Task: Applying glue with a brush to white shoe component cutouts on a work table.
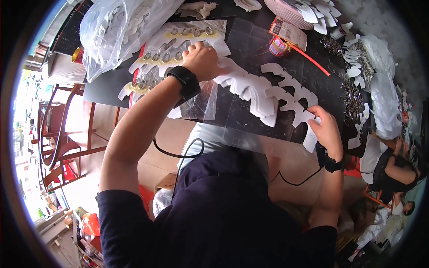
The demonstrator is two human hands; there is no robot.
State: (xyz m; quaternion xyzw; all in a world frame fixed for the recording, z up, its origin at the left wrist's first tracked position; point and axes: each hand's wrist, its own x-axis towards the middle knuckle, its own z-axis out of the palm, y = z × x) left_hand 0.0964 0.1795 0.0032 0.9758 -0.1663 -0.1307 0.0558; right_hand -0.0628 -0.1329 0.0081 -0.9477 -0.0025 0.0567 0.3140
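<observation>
At the upper middle of the table my left hand [202, 61] is closed, fingertips curled down by a white scalloped sheet [151, 57] with rows of metal rings stuck on yellowish glue. What those fingers hold, if anything, is hidden. Beside that hand a thick stack of white cut-out card strips [243, 85] fans out to the right. My right hand [327, 129] grips the near end of a looser white cut-out strip [292, 96], its thumb and fingers bent around the edge. Both wrists wear black bands.
A clear plastic bag [114, 33] of white pieces stands upper left. Beyond the stack are a small round tub [279, 46], a red stick [308, 59] and a pink basket [292, 13] of white pieces. Metal parts [352, 96] lie in heaps on the right. Another person [395, 172] sits at far right.
</observation>
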